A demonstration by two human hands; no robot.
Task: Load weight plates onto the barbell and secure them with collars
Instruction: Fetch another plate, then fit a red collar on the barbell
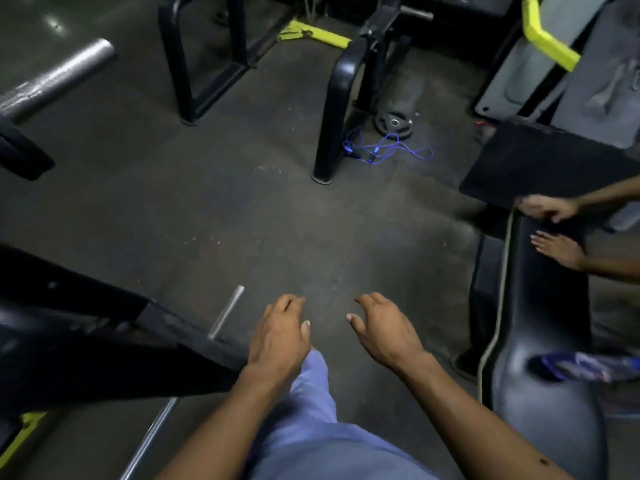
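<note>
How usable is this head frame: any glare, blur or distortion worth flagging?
Head view: dim overall, with glare on the steel bar upper left; motion blur smears the bottle at right; wide-angle bending curves the frame legs; both hands read fairly sharp.

Both forearms reach forward and down from the bottom edge of the view, bare, roughly parallel, angling slightly toward each other. Left hand (277, 332): palm down, back of hand toward the camera, fingers (292, 301) curled loosely downward, thumb pointing inward toward the other hand. Holds nothing. Right hand (386, 329): also palm down, fingers (367, 299) bent in a loose claw, thumb extended inward with the nail visible. Empty too. The two hands sit level with each other, near but apart, thumbs facing across the gap. Wrists straight.
</note>
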